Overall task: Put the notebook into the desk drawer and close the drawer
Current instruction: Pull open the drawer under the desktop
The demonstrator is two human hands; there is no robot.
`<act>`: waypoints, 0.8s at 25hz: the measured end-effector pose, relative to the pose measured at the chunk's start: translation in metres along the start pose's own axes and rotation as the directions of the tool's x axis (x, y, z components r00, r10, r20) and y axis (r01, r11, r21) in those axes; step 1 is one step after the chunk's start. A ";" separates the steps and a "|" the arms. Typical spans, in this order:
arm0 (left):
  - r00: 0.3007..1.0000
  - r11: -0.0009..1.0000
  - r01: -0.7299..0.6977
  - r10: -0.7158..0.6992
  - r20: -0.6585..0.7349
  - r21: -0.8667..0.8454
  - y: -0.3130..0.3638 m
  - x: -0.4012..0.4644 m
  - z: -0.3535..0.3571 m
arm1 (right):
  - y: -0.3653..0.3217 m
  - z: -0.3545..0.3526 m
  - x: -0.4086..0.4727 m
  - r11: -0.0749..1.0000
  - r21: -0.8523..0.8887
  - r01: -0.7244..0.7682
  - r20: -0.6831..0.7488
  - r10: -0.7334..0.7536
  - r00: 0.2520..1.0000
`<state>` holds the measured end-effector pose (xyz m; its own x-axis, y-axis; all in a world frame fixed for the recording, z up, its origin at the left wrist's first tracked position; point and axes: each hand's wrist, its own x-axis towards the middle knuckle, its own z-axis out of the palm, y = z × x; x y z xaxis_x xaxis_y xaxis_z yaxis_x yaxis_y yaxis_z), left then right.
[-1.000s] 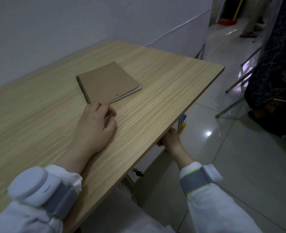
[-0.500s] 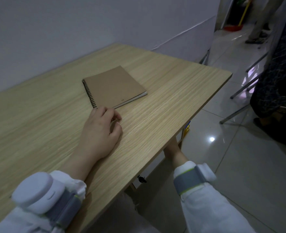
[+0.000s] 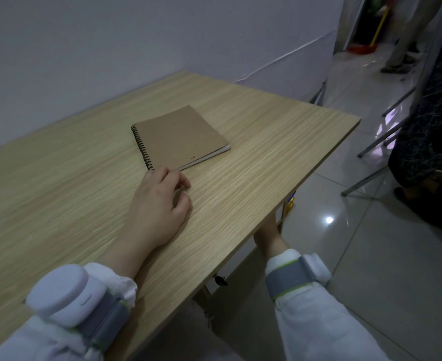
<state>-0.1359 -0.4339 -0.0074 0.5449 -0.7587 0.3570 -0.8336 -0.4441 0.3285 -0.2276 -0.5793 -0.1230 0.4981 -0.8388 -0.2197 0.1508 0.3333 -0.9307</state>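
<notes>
A brown spiral-bound notebook (image 3: 179, 138) lies closed on the wooden desk top (image 3: 279, 142), spiral to the left. My left hand (image 3: 160, 204) rests on the desk just in front of the notebook, fingers loosely curled, fingertips close to its near corner, holding nothing. My right hand (image 3: 268, 234) reaches under the desk's front edge; only its back and wrist show, and the fingers are hidden beneath the top. The drawer itself is out of sight under the desk; a small dark key or lock (image 3: 221, 280) shows below the edge.
A white wall runs along the desk's far side. To the right is a glossy tiled floor (image 3: 370, 256) with metal chair legs (image 3: 370, 149) and a seated person in dark patterned clothes (image 3: 430, 142). A yellow-and-blue object (image 3: 290, 204) sits under the desk's right end.
My right hand has slid further under the desk edge, so less of it shows. The left hand and notebook stay put; the camera view has shifted slightly.
</notes>
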 end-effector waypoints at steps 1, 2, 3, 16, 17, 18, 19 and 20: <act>1.000 1.000 -0.001 0.001 0.000 -0.002 0.000 0.000 0.000 | 0.000 0.000 0.000 1.000 -0.021 0.008 0.001 -0.008 1.000; 1.000 1.000 -0.001 0.001 0.000 -0.005 0.000 0.001 0.000 | 0.000 -0.001 0.000 0.999 -0.030 0.015 -0.003 -0.015 1.000; 1.000 1.000 -0.001 0.001 0.000 -0.008 0.000 0.001 0.000 | 0.000 -0.002 -0.001 0.999 -0.039 0.024 -0.011 -0.024 1.000; 1.000 1.000 -0.016 0.016 0.002 -0.004 -0.002 0.001 0.001 | -0.006 -0.029 -0.014 0.988 -0.152 -0.016 -0.096 0.001 0.995; 1.000 1.000 -0.018 0.018 0.002 -0.002 -0.003 0.001 0.001 | -0.008 -0.032 -0.017 0.986 -0.164 0.011 -0.090 -0.026 0.996; 1.000 1.000 -0.018 0.018 0.003 -0.003 -0.003 0.001 0.001 | -0.010 -0.035 -0.020 0.983 -0.180 0.033 -0.078 -0.047 0.996; 1.000 1.000 -0.019 0.019 0.005 -0.006 -0.003 0.001 0.002 | -0.011 -0.037 -0.022 0.981 -0.191 0.045 -0.067 -0.059 0.996; 1.000 1.000 -0.020 0.020 0.007 -0.008 -0.003 0.001 0.001 | -0.011 -0.039 -0.022 0.979 -0.196 0.048 -0.060 -0.061 0.996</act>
<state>-0.1327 -0.4341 -0.0091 0.5276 -0.7709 0.3569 -0.8434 -0.4252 0.3283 -0.2738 -0.5811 -0.1196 0.4359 -0.8818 -0.1799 0.0045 0.2020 -0.9794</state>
